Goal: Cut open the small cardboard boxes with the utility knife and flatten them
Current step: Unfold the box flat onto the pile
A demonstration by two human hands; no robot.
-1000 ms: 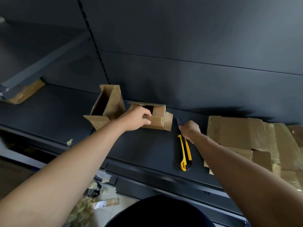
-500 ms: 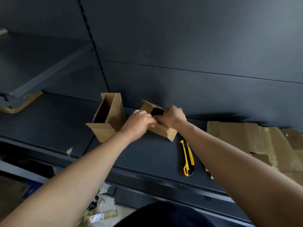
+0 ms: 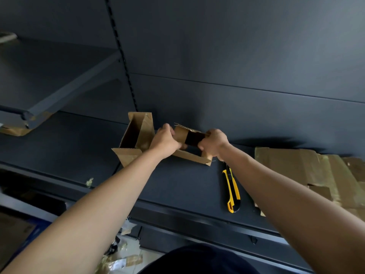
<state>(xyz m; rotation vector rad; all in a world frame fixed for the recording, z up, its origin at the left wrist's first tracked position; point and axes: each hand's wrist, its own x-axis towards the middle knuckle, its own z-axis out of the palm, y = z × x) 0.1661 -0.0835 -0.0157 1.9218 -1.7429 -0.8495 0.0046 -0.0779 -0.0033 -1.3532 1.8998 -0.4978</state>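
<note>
A small open cardboard box (image 3: 188, 156) lies on the dark shelf (image 3: 177, 182), its dark inside facing me. My left hand (image 3: 165, 140) grips its left wall and my right hand (image 3: 212, 143) grips its right wall. The box is stretched between the two hands. A yellow and black utility knife (image 3: 232, 189) lies on the shelf just below my right hand, untouched. A second open box (image 3: 138, 136) stands right behind my left hand.
A stack of flattened cardboard with tape (image 3: 308, 173) lies on the shelf at the right. The shelf's back panel (image 3: 217, 76) rises close behind the boxes. Tape and cardboard scraps (image 3: 122, 260) litter the floor below the shelf edge.
My right hand left the knife on the shelf and moved left to take hold of the small box. Both hands now pull the box's walls apart, opening it wider.
</note>
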